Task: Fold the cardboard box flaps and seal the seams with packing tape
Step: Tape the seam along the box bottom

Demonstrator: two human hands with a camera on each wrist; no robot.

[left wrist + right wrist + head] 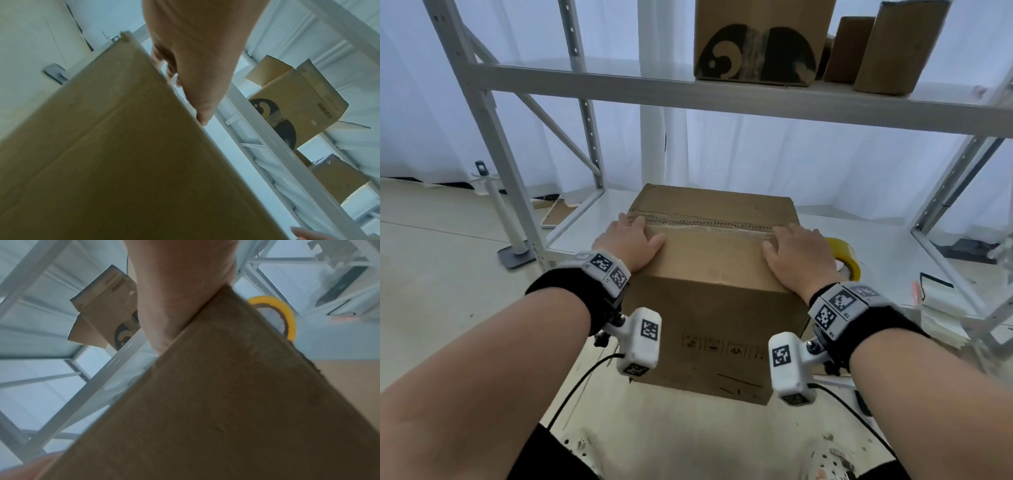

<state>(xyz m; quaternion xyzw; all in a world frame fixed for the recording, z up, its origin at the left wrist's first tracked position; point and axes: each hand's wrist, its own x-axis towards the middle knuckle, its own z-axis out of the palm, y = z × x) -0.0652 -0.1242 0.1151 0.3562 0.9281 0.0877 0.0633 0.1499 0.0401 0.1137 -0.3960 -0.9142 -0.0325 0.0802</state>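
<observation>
Now the closed brown cardboard box [709, 260] stands upright, its taped seam [705, 226] running left to right; left hand [628, 240] and right hand [799, 253] press flat, fingers extended, beside the yellow tape roll [847, 260].

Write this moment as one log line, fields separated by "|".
left hand: flat on box top | right hand: flat on box top | flaps: closed | tape roll: right of box

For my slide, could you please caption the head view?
Both hands press the cardboard box flaps flat beside a tape roll.
</observation>
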